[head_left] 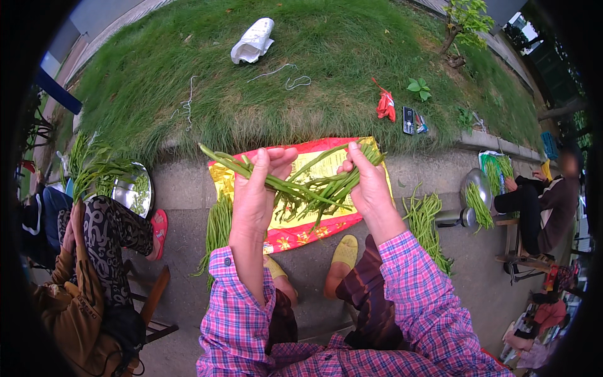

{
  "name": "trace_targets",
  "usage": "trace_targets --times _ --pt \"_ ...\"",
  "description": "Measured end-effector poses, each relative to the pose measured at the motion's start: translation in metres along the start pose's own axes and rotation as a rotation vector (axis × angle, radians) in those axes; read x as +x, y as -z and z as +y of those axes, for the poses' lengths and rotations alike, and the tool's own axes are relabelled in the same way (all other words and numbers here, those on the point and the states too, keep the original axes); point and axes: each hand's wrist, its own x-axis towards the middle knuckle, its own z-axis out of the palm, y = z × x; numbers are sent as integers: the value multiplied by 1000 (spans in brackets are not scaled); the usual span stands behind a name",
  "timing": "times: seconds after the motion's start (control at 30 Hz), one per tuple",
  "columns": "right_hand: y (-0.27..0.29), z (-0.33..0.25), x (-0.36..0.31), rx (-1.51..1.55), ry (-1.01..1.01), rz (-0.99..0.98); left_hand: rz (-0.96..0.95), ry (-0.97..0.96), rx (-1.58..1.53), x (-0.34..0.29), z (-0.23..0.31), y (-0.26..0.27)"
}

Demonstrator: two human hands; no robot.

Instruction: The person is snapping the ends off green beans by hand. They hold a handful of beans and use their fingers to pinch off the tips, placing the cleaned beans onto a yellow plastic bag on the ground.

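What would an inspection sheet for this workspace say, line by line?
Surface: red-and-yellow printed plastic sheet on grey paving.
Job's things: bundle of long, slender green stalks above the sheet; green left-hand heap and green right-hand heap beside it.
Clutter: crumpled white bag, small red plastic bag and black keypad handset on the green grass.
Hands: left hand and right hand both hold the bundle.
Cables: nothing seen.
Surroundings: seated person in brown top, left; seated person in dark clothing, right.
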Motion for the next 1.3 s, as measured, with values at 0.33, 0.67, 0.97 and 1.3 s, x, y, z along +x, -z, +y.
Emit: trace_targets --times 0.33,0.67,0.97,1.3 --pt "34 -32 25 143 124 64 448 -123 -27 8 17 45" --pt "59 -60 37 228 274 259 729 -307 173 5 45 65" --pt "8 -14 13 -532 140 -44 287 -101 648 -1 -3 9" --pt "-10 5 -12 -857 -31 -336 -100 -343 1032 -12 -11 -16"
